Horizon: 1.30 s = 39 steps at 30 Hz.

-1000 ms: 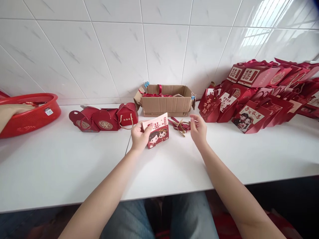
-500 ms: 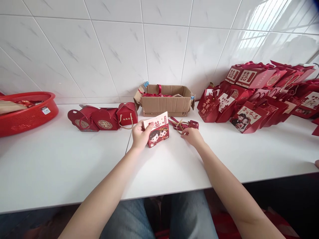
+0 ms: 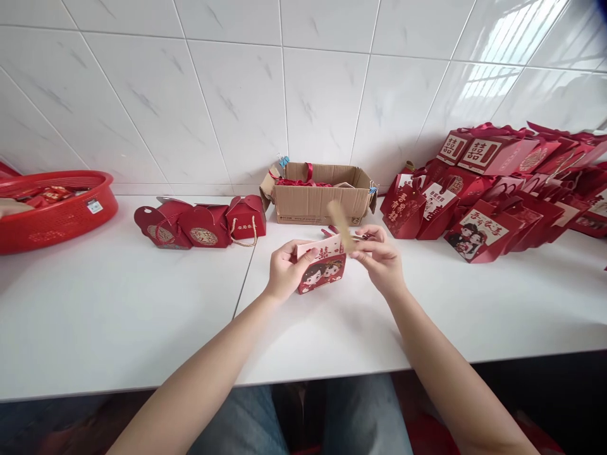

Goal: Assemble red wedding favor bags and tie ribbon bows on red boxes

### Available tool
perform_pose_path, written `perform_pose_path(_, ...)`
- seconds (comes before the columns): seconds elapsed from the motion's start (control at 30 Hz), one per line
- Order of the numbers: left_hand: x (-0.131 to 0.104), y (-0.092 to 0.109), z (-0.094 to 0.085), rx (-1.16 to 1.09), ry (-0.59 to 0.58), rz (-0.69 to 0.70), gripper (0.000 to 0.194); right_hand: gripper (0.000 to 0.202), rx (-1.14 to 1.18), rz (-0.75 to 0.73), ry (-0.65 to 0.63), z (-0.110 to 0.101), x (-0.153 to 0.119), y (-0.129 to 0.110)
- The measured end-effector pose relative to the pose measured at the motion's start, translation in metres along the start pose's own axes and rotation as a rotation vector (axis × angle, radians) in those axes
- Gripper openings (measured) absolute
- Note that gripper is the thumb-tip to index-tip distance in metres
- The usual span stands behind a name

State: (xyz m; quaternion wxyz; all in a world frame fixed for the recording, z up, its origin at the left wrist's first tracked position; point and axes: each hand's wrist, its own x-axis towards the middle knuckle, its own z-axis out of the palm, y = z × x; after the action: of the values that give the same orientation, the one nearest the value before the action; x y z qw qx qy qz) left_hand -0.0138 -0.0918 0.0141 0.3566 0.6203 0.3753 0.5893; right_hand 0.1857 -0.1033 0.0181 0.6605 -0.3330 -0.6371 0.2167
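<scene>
My left hand point(image 3: 290, 268) is closed on a small red and pink gift box point(image 3: 324, 273) printed with two cartoon figures, held slightly tilted above the white table. Thumb in front, fingers behind its left side. My right hand point(image 3: 380, 258) pinches a gold ribbon point(image 3: 342, 226), blurred by motion, right beside the box's upper right corner. Whether the ribbon touches the box I cannot tell. Behind the hands, a bit of dark red ribbon point(image 3: 329, 232) lies on the table, mostly hidden by the box and my right hand.
Against the tiled wall stands a cardboard box point(image 3: 322, 203) with red ribbon inside. Several red gift boxes point(image 3: 203, 226) line up left of it. A red plastic basket point(image 3: 57, 218) sits far left. Many finished-looking gift bags point(image 3: 488, 230) are piled at right on the white table point(image 3: 156, 316).
My right hand has lifted the gold ribbon from the small ribbon heap and brought it to the gift box. The box and my left hand have shifted slightly right in view.
</scene>
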Motion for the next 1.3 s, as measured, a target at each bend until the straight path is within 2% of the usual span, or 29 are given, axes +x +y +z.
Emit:
perform_pose_path(0.13,-0.007,0.008,0.007,-0.014,-0.104,-0.004,0.02,0.008,-0.278,-0.312,-0.073,0.004,-0.003,-0.005)
perform_pose_path(0.23,-0.01,0.011,0.009,-0.048,-0.15,-0.003,0.019,0.011,-0.376,-0.402,-0.092,0.004,-0.002,-0.003)
perform_pose_path(0.57,-0.011,0.007,0.009,-0.087,-0.156,0.008,0.016,0.012,-0.495,-0.452,-0.104,0.001,-0.001,-0.006)
perform_pose_path(0.73,-0.011,0.011,0.009,-0.095,-0.159,-0.01,0.016,0.012,-0.45,-0.478,-0.092,0.001,0.0,-0.007)
perform_pose_path(0.9,-0.011,0.01,0.009,-0.101,-0.16,-0.013,0.02,0.011,-0.451,-0.434,-0.094,0.002,-0.002,-0.006)
perform_pose_path(1.1,-0.012,0.012,0.009,-0.116,-0.184,0.019,0.015,0.008,-0.412,-0.471,-0.059,0.005,-0.003,-0.007)
perform_pose_path(1.3,-0.011,0.016,0.01,-0.088,-0.178,0.056,0.016,0.009,-0.473,-0.508,-0.037,0.011,-0.007,-0.007)
